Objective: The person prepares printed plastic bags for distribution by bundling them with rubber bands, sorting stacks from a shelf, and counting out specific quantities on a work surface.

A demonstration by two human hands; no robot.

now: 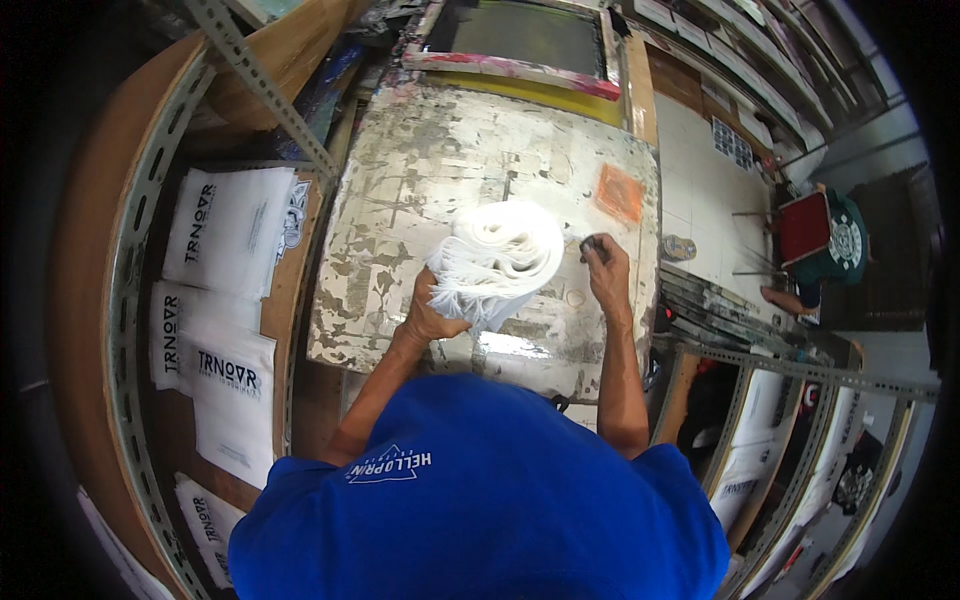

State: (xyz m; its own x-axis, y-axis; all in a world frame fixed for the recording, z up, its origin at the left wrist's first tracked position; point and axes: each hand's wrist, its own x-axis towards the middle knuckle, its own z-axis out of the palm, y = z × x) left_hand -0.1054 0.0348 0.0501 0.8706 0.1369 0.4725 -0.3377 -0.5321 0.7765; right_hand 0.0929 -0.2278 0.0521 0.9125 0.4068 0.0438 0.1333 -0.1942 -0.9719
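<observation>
My left hand [432,312] grips the near left side of a thick rolled bundle of thin white sheets [500,255], which may be plastic or cloth. The bundle is curled over at its far end, and many layered edges show on its left side. To the right of it, apart from the bundle, my right hand [608,272] has its fingers closed on a small dark thing [587,244], too small to name. Between my right hand and the bundle, a thin rubber band [575,297] lies on the worn, stained table [390,210].
An orange square sheet [620,193] lies at the table's right side. A framed printing screen [510,62] rests at the far end. Shelves on the left hold stacks of white printed bags [230,235]. More racks stand at right. A person [845,240] sits by a red chair [804,228].
</observation>
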